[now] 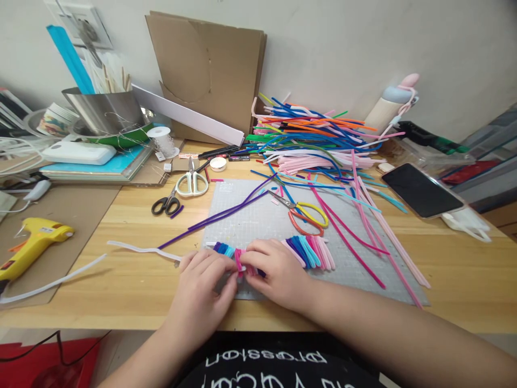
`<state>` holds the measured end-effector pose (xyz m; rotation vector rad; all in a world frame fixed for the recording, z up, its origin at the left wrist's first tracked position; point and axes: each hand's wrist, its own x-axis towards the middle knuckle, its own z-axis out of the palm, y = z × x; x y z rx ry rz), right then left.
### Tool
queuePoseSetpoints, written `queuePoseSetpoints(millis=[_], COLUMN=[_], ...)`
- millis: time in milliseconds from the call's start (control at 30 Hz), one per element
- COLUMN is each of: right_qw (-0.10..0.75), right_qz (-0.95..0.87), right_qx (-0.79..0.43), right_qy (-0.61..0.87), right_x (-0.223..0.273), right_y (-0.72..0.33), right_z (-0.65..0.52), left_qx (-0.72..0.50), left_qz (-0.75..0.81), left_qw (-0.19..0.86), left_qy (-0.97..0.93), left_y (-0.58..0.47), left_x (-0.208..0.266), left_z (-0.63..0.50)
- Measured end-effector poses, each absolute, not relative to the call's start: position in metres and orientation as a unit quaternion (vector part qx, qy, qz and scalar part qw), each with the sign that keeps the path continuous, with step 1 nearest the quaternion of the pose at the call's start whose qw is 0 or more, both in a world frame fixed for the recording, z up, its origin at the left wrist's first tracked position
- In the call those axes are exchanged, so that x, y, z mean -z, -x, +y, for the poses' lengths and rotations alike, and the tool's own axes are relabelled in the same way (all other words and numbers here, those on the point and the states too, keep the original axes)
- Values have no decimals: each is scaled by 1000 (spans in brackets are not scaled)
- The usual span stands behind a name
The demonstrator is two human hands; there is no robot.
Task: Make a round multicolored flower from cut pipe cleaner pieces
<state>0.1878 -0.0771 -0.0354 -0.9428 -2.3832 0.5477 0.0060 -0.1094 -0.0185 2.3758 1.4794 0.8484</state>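
Both hands meet at the front of the grey cutting mat [258, 221]. My left hand [205, 285] is closed, its thumb and fingertips pinching a bright pink pipe cleaner [238, 258]. My right hand [278, 275] is closed around the same pink spot from the other side, covering part of a row of wrapped pipe cleaners [309, 251] in pink, light blue, dark blue and purple. Purple and light blue wraps show between the hands too. A white pipe cleaner [147, 249] reaches out leftward beside my left hand. The exact fingertip contact is partly hidden.
Open scissors with red and yellow handles [309, 215] lie behind my hands. Loose purple pipe cleaners [218, 215] and pink ones [351, 231] cross the mat. Farther off are a pipe-cleaner pile [315, 134], smaller scissors [191, 183], a phone [422, 191] and a yellow glue gun [36, 242].
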Motion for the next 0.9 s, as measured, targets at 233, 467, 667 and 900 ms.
queuePoseSetpoints(millis=[233, 467, 667, 900], right_qw=[293, 301, 304, 298], right_qz=[-864, -849, -845, -840], right_qx=[-221, -249, -255, -264], right_qy=[346, 356, 359, 368], right_x=[38, 37, 36, 33], right_y=[-188, -190, -190, -188], right_z=[-75, -73, -73, -74], left_qx=[-301, -297, -306, -309], left_qz=[507, 500, 506, 532], left_qw=[110, 94, 94, 82], left_qy=[-800, -808, -800, -784], left_y=[-7, -5, -5, -5], left_x=[21, 14, 14, 17], left_z=[-108, -108, -108, -109])
